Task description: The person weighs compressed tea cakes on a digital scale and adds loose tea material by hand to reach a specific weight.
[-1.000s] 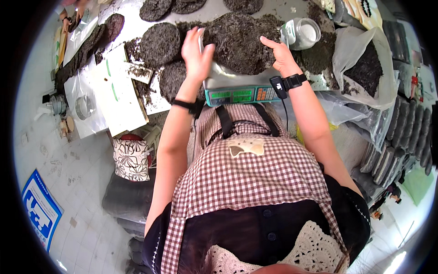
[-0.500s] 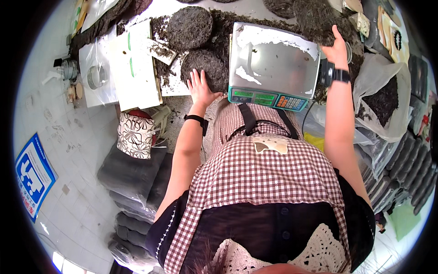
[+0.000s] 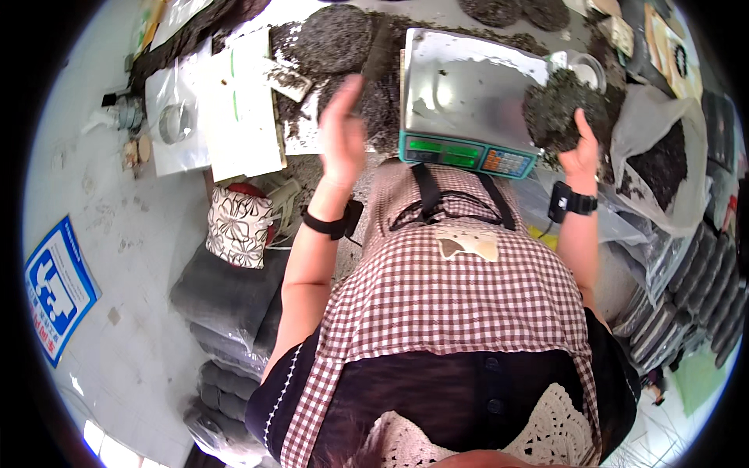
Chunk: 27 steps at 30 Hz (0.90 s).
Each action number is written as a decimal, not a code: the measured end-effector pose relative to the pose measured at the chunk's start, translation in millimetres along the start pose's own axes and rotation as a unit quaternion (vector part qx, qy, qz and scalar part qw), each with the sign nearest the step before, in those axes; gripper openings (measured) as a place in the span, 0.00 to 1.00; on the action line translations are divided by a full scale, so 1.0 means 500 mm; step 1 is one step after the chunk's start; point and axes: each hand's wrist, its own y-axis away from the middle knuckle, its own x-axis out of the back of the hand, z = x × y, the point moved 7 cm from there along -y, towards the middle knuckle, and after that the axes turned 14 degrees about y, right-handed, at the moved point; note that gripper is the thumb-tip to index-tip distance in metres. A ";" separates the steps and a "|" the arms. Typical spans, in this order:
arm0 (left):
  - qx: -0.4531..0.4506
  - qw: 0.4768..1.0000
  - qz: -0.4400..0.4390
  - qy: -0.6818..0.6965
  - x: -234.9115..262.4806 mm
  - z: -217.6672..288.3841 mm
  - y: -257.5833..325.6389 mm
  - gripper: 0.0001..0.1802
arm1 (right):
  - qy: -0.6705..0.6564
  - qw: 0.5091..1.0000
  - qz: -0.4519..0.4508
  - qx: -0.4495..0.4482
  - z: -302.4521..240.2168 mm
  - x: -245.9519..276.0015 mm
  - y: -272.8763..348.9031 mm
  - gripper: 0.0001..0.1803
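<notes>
My right hand [image 3: 580,156] grips a round, dark, fibrous disc [image 3: 563,109], its thumb over the near edge. The disc hangs over the right edge of a metal-topped digital scale [image 3: 468,86] with a green front panel. Left of the scale, my left hand [image 3: 342,144] is raised and blurred, its fingers stretched out with nothing seen in them. Behind that hand another dark disc [image 3: 380,117] lies on the table, partly hidden by it. A further dark disc [image 3: 335,37] lies beyond.
White boards [image 3: 242,109] and a clear sheet with a ring [image 3: 175,123] on it lie at the left. Two discs [image 3: 544,13] rest at the far edge. A metal ring [image 3: 589,69] stands behind the held disc. At right is a plastic bag [image 3: 659,168] of dark crumbs.
My right hand has brought its disc nearer to me, to the scale's right edge. My left hand has lifted off the disc on the table.
</notes>
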 end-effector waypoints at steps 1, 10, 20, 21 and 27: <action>-0.157 0.955 -0.177 -0.179 -0.086 0.020 -0.011 0.31 | -0.033 0.999 -0.030 -0.011 0.014 0.004 -0.016 0.23; -0.056 0.992 -0.109 0.024 -0.199 0.015 -0.088 0.21 | 0.094 0.993 -0.060 0.046 0.080 -0.174 0.000 0.19; 0.007 0.989 -0.095 0.110 -0.256 0.004 -0.121 0.14 | 0.166 0.971 0.063 0.157 0.081 -0.294 -0.016 0.13; 0.030 0.986 -0.114 0.117 -0.256 -0.006 -0.121 0.14 | 0.256 0.926 0.050 0.272 0.049 -0.305 -0.004 0.15; 0.187 0.943 -0.258 0.097 -0.248 -0.075 -0.141 0.26 | 0.298 0.911 0.057 0.279 -0.074 -0.215 -0.028 0.15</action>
